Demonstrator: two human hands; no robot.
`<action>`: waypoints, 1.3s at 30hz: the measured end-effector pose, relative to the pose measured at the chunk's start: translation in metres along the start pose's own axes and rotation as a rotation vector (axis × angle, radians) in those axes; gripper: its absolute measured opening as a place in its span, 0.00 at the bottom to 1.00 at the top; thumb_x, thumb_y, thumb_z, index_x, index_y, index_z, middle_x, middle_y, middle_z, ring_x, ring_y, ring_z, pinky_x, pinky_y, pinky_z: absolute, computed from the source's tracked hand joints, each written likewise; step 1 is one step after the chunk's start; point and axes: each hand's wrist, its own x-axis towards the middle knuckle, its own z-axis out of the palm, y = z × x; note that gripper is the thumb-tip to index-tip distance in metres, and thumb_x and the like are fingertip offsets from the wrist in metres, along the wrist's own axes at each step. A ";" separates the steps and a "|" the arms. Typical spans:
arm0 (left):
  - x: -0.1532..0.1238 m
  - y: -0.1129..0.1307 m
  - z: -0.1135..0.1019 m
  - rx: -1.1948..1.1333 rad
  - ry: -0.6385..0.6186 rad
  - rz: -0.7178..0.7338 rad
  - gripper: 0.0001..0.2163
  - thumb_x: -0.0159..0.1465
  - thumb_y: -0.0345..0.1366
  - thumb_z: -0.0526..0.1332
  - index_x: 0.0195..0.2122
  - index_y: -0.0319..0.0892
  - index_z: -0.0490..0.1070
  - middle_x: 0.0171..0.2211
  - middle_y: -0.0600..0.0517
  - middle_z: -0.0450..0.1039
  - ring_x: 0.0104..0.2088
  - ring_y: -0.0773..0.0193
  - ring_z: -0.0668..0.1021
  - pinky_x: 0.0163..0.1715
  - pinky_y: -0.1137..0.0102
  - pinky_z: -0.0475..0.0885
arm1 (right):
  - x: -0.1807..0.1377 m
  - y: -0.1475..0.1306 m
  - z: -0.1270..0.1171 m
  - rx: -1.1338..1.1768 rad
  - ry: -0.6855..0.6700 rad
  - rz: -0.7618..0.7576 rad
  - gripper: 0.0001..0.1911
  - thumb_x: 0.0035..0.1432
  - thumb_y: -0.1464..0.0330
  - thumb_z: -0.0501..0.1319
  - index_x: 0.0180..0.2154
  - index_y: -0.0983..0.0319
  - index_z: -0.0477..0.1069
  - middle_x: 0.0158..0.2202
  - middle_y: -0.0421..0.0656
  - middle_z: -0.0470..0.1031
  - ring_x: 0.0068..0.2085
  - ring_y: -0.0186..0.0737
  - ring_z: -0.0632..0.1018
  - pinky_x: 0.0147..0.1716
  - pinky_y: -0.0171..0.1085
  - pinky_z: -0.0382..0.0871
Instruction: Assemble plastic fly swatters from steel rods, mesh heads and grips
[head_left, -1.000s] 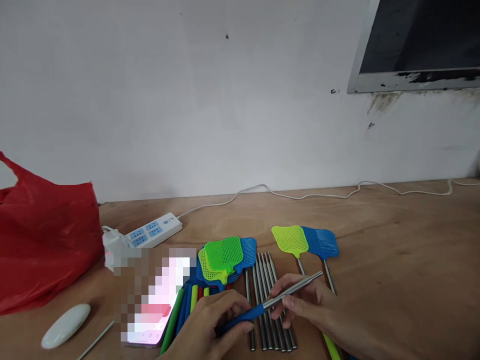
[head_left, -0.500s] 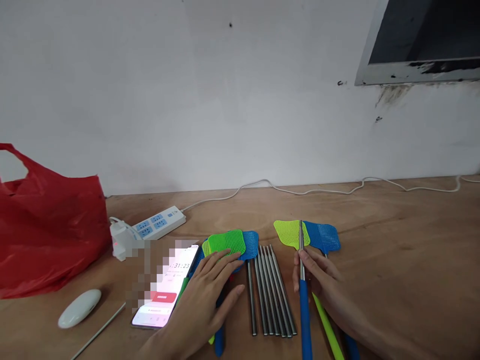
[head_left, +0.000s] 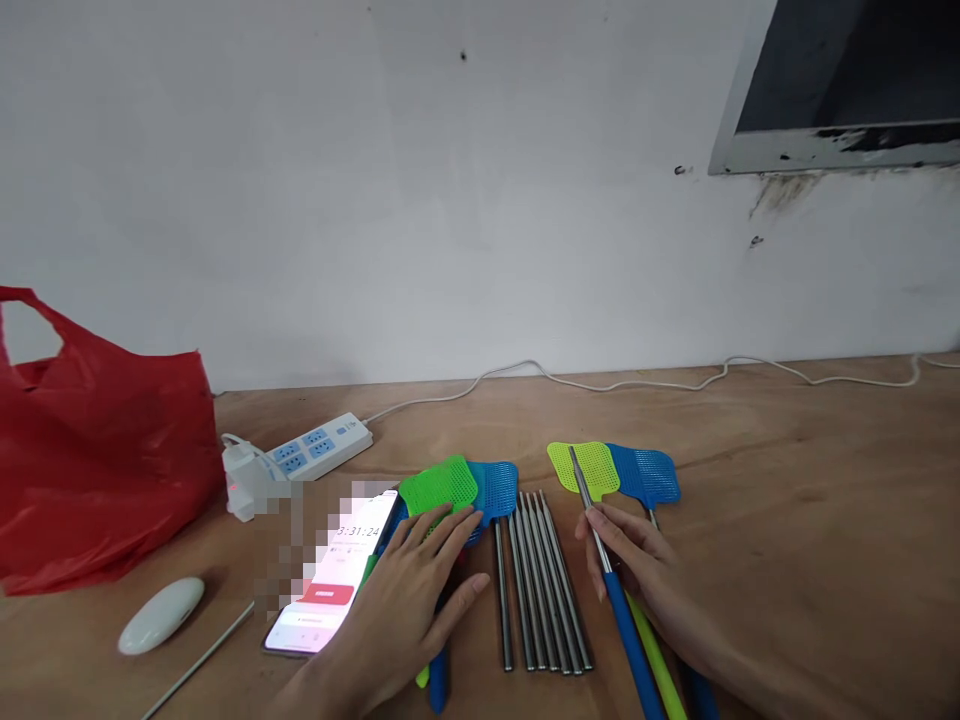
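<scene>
The right hand (head_left: 637,572) was closed on a thin steel rod with a blue grip (head_left: 626,625), pinching it between thumb and fingers where the metal met the grip. The rod slanted away from the person, its tip over a yellow-green mesh swatter head (head_left: 596,468), which overlapped a blue mesh swatter head (head_left: 649,475) on the wooden table (head_left: 787,480). The left hand (head_left: 420,595) lay flat with fingers spread wide, holding nothing, its fingertips on a stack of green and blue swatter heads (head_left: 442,482). Between the hands a row of bare steel rods (head_left: 540,590) lay side by side. Just left of the left hand sat a lit smartphone (head_left: 330,590), with a white power strip (head_left: 319,447), a white oval device (head_left: 161,615) and a red plastic bag (head_left: 97,450) farther left.
</scene>
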 end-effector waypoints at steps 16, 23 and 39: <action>0.003 -0.001 0.004 0.014 0.072 0.136 0.22 0.71 0.39 0.59 0.65 0.44 0.63 0.59 0.45 0.73 0.61 0.46 0.71 0.61 0.43 0.65 | -0.001 -0.002 0.001 -0.016 -0.013 -0.014 0.24 0.60 0.45 0.60 0.31 0.60 0.70 0.15 0.35 0.69 0.19 0.33 0.68 0.23 0.34 0.59; 0.004 0.006 0.009 0.083 0.143 0.225 0.13 0.68 0.28 0.58 0.54 0.40 0.72 0.47 0.44 0.78 0.47 0.48 0.80 0.48 0.50 0.76 | -0.001 -0.004 0.001 -0.011 0.003 0.001 0.25 0.58 0.44 0.61 0.30 0.60 0.69 0.15 0.34 0.69 0.19 0.32 0.67 0.23 0.33 0.57; -0.004 0.010 0.001 -0.251 0.484 0.347 0.09 0.68 0.21 0.54 0.41 0.42 0.67 0.39 0.49 0.78 0.37 0.62 0.80 0.39 0.68 0.75 | 0.000 -0.005 -0.001 0.026 0.067 0.008 0.24 0.59 0.45 0.61 0.31 0.60 0.70 0.15 0.34 0.68 0.20 0.33 0.64 0.24 0.34 0.55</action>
